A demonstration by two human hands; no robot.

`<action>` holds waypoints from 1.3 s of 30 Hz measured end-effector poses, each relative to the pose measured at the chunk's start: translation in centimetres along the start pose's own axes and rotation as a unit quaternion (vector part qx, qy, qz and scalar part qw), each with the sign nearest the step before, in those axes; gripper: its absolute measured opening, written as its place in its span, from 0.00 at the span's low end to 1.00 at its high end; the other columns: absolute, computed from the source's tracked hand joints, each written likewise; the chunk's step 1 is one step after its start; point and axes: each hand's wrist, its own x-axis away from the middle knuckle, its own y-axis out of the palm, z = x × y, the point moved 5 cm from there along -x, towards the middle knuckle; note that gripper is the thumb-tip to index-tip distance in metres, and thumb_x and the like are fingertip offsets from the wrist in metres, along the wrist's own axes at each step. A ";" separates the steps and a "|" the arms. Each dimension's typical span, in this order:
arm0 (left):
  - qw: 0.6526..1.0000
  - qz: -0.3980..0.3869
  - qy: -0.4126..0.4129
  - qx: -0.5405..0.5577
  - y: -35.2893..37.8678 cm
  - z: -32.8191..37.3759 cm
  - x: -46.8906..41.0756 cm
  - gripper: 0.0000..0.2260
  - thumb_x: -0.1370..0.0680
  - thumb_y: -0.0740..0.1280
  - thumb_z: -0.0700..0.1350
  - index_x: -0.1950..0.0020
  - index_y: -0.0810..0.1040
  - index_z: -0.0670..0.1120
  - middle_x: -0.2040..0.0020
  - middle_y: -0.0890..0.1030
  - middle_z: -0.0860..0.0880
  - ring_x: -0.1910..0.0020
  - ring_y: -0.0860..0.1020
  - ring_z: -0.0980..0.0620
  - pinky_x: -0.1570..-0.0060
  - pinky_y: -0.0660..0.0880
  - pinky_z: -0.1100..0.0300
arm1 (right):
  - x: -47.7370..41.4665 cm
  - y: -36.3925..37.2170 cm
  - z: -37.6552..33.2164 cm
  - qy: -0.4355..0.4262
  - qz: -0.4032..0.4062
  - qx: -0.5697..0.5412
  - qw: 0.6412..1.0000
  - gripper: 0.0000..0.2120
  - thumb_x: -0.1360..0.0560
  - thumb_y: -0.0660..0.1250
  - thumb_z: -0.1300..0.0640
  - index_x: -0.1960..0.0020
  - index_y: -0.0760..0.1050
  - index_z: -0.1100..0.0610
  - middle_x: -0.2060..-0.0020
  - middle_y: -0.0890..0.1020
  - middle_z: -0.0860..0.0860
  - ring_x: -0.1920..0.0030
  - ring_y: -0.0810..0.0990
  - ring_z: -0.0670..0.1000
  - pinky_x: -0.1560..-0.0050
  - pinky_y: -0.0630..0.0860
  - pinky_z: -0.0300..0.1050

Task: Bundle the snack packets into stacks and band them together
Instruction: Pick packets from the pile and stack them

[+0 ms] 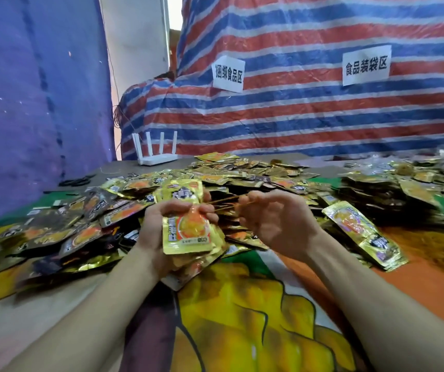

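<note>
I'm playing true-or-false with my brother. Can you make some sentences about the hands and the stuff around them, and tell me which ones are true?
1. The left hand holds a stack of packets. True.
2. The right hand lies flat on the table. False: the right hand is raised and pulls a rubber band stretched out from the stack.
3. A white router stands behind the loose packets. True.
4. The striped sheet has no signs on it. False: two white paper signs hang on the striped sheet.
</note>
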 end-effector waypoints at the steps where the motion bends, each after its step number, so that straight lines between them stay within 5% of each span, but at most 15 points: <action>1: 1.000 -0.005 0.004 0.020 -0.1 0.2 0.0 0.13 0.28 0.58 0.41 0.46 0.76 0.40 0.60 0.76 0.46 0.61 0.78 0.48 0.54 0.75 0.56 | 0.3 0.3 -0.4 -0.009 -0.017 -0.044 0.999 0.04 0.33 0.65 0.60 0.66 0.78 0.57 0.63 0.81 0.54 0.56 0.81 0.55 0.42 0.74 0.49; 3: 0.999 -0.008 0.000 0.031 -0.2 0.1 0.0 0.12 0.28 0.59 0.40 0.47 0.75 0.41 0.59 0.74 0.46 0.60 0.76 0.50 0.52 0.73 0.58 | 0.8 0.8 -0.7 -0.030 -0.035 -0.112 0.993 0.03 0.34 0.64 0.62 0.65 0.76 0.58 0.69 0.78 0.53 0.58 0.81 0.56 0.39 0.75 0.53; 6: 1.000 0.003 -0.016 0.007 -0.3 -0.7 -0.2 0.13 0.31 0.62 0.39 0.48 0.75 0.41 0.60 0.75 0.45 0.62 0.76 0.50 0.54 0.73 0.59 | 0.9 0.9 -0.9 -0.051 -0.037 -0.152 0.986 0.11 0.31 0.62 0.64 0.51 0.79 0.62 0.73 0.72 0.49 0.70 0.76 0.51 0.48 0.81 0.51; 10: 0.997 0.057 -0.036 -0.027 -0.7 -1.1 -0.4 0.13 0.34 0.66 0.38 0.49 0.77 0.39 0.61 0.76 0.44 0.63 0.76 0.48 0.55 0.72 0.56 | 0.6 1.1 -0.5 -0.048 -0.031 0.001 0.998 0.21 0.24 0.63 0.67 0.34 0.77 0.53 0.63 0.81 0.49 0.76 0.71 0.44 0.66 0.81 0.42; 13: 0.990 0.129 -0.028 -0.056 -1.1 -1.4 -0.5 0.09 0.30 0.64 0.37 0.51 0.78 0.40 0.62 0.80 0.42 0.65 0.78 0.46 0.53 0.74 0.51 | 0.5 1.3 0.8 -0.042 -0.012 0.152 0.987 0.23 0.24 0.70 0.66 0.33 0.76 0.48 0.47 0.86 0.60 0.67 0.83 0.53 0.67 0.83 0.48; 16: 0.975 0.207 0.016 -0.085 -1.5 -1.0 -0.4 0.06 0.24 0.64 0.36 0.50 0.79 0.41 0.59 0.84 0.42 0.63 0.82 0.45 0.54 0.78 0.49 | 0.5 1.2 1.2 -0.066 0.021 0.194 0.979 0.22 0.24 0.73 0.63 0.35 0.78 0.44 0.45 0.85 0.60 0.54 0.87 0.61 0.65 0.84 0.53; 20: 0.952 0.277 0.115 -0.056 -2.3 0.4 -0.4 0.05 0.23 0.67 0.35 0.47 0.79 0.38 0.51 0.83 0.40 0.54 0.81 0.43 0.50 0.79 0.49 | 0.5 1.1 1.3 -0.075 0.058 0.240 0.966 0.26 0.28 0.77 0.62 0.34 0.80 0.43 0.38 0.80 0.58 0.48 0.87 0.58 0.62 0.84 0.57; 23: 0.942 0.294 0.158 -0.028 -2.2 0.8 -0.1 0.14 0.22 0.69 0.37 0.37 0.78 0.36 0.46 0.82 0.39 0.52 0.82 0.42 0.53 0.82 0.44 | 0.6 1.8 2.2 -0.071 0.072 0.286 0.953 0.26 0.32 0.81 0.61 0.37 0.82 0.43 0.35 0.74 0.56 0.48 0.86 0.56 0.59 0.85 0.56; 26: 0.944 0.284 0.166 0.002 -1.4 0.8 0.0 0.07 0.22 0.69 0.40 0.47 0.80 0.38 0.54 0.82 0.41 0.60 0.83 0.43 0.67 0.82 0.47 | 0.4 3.4 3.7 -0.067 0.047 0.272 0.959 0.28 0.34 0.82 0.62 0.39 0.81 0.43 0.36 0.75 0.54 0.50 0.87 0.54 0.57 0.85 0.59; 28: 0.944 0.289 0.158 -0.003 -1.1 0.7 0.1 0.07 0.21 0.70 0.43 0.50 0.81 0.40 0.52 0.82 0.40 0.57 0.83 0.41 0.64 0.82 0.47 | 0.3 4.4 4.6 -0.075 0.017 0.256 0.964 0.29 0.34 0.81 0.62 0.38 0.80 0.43 0.38 0.78 0.51 0.51 0.87 0.56 0.55 0.85 0.61; 32: 0.968 0.236 0.078 -0.015 0.1 -0.9 0.2 0.19 0.21 0.69 0.50 0.36 0.79 0.39 0.40 0.81 0.36 0.44 0.82 0.37 0.57 0.83 0.47 | 0.4 4.9 4.5 -0.146 0.034 0.291 0.945 0.32 0.35 0.82 0.63 0.35 0.78 0.44 0.38 0.81 0.46 0.40 0.83 0.54 0.42 0.82 0.57; 35: 0.982 0.181 0.046 -0.017 1.0 -1.7 0.0 0.21 0.19 0.66 0.51 0.34 0.78 0.37 0.43 0.82 0.37 0.46 0.82 0.38 0.55 0.83 0.49 | 0.7 4.2 3.4 -0.200 0.087 0.281 0.935 0.30 0.36 0.82 0.66 0.38 0.79 0.46 0.43 0.83 0.46 0.45 0.84 0.46 0.48 0.82 0.41; 39: 0.988 0.135 0.063 -0.046 1.0 -1.4 -0.4 0.16 0.18 0.64 0.50 0.37 0.83 0.43 0.40 0.83 0.40 0.42 0.83 0.41 0.46 0.81 0.48 | 0.7 3.7 3.1 -0.205 0.087 0.287 0.932 0.29 0.35 0.82 0.66 0.40 0.78 0.46 0.44 0.82 0.46 0.48 0.83 0.42 0.53 0.80 0.37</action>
